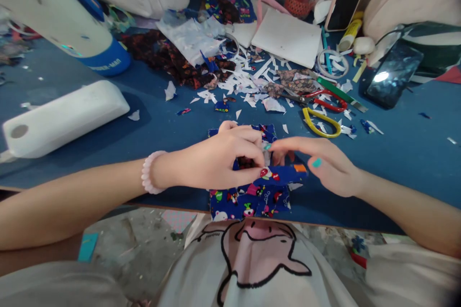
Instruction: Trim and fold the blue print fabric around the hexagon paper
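Observation:
A blue printed cloth with cartoon figures lies at the table's front edge, with a raised, folded strip that has an orange patch at its right end. My left hand, with a pink bead bracelet on its wrist, rests over the cloth. Its thumb and fingers close on the strip's edge. From the right, my right hand reaches in, index finger and thumb wide apart. The index tip touches a small whitish piece beside my left fingers. Its other fingers are partly hidden behind the strip.
Behind the cloth lie white paper scraps, scissors with red handles and a yellow ring-shaped handle. At left are a white oblong device and a blue-based bottle. A phone lies at right.

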{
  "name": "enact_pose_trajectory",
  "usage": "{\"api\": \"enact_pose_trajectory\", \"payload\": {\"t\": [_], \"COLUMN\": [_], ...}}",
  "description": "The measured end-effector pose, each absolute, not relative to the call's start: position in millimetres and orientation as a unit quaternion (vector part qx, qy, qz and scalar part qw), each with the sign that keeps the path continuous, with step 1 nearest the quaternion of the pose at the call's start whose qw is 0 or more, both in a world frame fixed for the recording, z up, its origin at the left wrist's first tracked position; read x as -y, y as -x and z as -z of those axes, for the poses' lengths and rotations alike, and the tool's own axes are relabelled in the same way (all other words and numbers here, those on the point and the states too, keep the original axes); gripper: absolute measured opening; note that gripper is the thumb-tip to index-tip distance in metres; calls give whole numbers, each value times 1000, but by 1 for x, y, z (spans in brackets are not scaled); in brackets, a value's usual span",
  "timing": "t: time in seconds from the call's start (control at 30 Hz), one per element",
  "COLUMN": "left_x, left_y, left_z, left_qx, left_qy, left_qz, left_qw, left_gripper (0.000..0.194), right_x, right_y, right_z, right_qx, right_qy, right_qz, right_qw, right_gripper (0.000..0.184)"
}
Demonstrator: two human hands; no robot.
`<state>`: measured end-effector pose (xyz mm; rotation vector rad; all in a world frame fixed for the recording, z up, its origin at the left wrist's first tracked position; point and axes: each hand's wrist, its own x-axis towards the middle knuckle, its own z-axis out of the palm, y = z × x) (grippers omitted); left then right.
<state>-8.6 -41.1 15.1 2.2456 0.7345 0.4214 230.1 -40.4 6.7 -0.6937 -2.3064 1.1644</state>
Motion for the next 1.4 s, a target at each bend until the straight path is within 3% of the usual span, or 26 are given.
{"api": "enact_pose_trajectory", "payload": {"t": [0.1,0.27,0.47,0.73,1.17,1.4], "left_x": [43,48,54,47,23,30], "left_y": [8,7,5,8,17,17], "left_z": [-14,-14,-15,-8,-9,-10], "left_qx": [-324,-324,-301,-245,-134,-77], "left_qy": [-856,-859,-881,-933,-931,-970], "left_qz": [-169,-161,-144,-131,-115,-76], "left_qw": [365,362,335,230,319,216], "left_gripper": [18,21,23,30,11,17], "right_x": [38,42,48,45,42,44], "right_y": [-231,-222,-214,-210,-210,-211], "right_z": [-9,-15,-18,-16,-14,-11], "right_qx": [800,805,776,829,863,872], "right_qy": [301,375,421,391,333,336], "right_qz": [-487,-437,-457,-384,-368,-340], "right_qw": [180,144,106,111,100,107], "right_gripper": [53,21,14,14,14,14]}}
